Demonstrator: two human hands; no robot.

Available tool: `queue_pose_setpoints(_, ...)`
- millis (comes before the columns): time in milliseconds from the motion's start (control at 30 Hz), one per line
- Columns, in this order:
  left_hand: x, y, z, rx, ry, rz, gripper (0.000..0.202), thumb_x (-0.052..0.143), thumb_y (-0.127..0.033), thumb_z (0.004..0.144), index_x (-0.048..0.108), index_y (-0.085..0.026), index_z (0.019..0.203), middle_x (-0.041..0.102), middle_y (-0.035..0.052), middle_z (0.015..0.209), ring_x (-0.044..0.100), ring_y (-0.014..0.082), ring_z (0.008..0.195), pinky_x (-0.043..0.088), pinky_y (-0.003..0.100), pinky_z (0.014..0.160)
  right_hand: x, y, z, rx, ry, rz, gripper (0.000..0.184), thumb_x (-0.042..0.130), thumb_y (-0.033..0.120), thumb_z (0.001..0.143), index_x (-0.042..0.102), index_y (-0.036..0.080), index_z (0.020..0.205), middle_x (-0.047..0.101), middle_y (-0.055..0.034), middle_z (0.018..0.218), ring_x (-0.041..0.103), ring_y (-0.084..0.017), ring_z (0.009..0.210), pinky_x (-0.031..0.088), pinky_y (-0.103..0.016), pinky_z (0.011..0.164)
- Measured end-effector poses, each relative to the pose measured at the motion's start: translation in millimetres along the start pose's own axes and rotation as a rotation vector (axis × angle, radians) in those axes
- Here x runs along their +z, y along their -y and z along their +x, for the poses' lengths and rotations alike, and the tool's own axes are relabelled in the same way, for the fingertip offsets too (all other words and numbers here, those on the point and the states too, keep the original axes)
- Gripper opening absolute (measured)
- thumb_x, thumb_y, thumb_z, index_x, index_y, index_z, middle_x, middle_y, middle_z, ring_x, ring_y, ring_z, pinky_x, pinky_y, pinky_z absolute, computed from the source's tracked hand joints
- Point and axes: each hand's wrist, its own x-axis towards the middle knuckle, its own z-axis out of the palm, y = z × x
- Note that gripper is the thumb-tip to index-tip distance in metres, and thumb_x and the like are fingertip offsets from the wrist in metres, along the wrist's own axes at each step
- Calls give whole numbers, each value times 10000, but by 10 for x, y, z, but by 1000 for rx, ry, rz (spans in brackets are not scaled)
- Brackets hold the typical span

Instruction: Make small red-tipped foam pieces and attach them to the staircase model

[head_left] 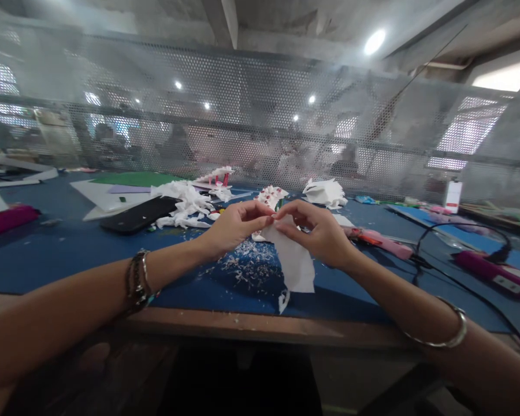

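Observation:
Between my hands hangs a thin white sheet of paper or tissue [297, 266], its lower end loose above the table edge. My left hand [238, 228] pinches its top corner with thumb and fingertips. My right hand [314, 228] meets it there, fingers closed on the same sheet. Just behind my hands, partly hidden by them, sits a white piece with red spots [273, 195]. Small white scraps [251, 263] lie scattered on the blue table below my left hand.
A black phone-like slab [138, 215] lies beside a white crumpled pile [184, 199] on the left. Another white bundle [325, 192] rests behind my right hand. To the right are a pink-handled glue gun [383, 242], black cables and a purple power strip [496, 273]. A perforated metal screen [251, 115] stands behind.

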Motion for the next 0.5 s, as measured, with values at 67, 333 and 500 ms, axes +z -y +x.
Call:
queue_pose_setpoints(67, -4, -8, 7, 12, -17, 19, 137, 626, -233, 621, 583, -132, 704, 562, -11, 648, 475, 78, 596, 357, 210, 580, 12, 2, -1, 40, 6, 73, 115, 540, 233, 726, 582, 173, 815, 599, 6, 726, 490, -66, 588, 392, -190, 527)
queue_pose_setpoints(333, -4, -7, 1, -42, 30, -23, 121, 610, -217, 643, 578, -128, 719, 563, -9, 667, 484, 78, 626, 354, 208, 609, 9, 26, -17, 108, 18, 61, 156, 541, 264, 730, 615, 154, 812, 599, 6, 654, 464, -52, 500, 383, -191, 478)
queue_pose_setpoints(500, 3, 7, -3, -48, 54, -36, 107, 618, -217, 642, 579, -132, 695, 529, -24, 617, 445, 61, 563, 328, 192, 543, -9, 27, -12, 85, 14, -13, 135, 529, 253, 740, 616, 162, 790, 621, 5, 674, 535, -71, 574, 415, -198, 549)
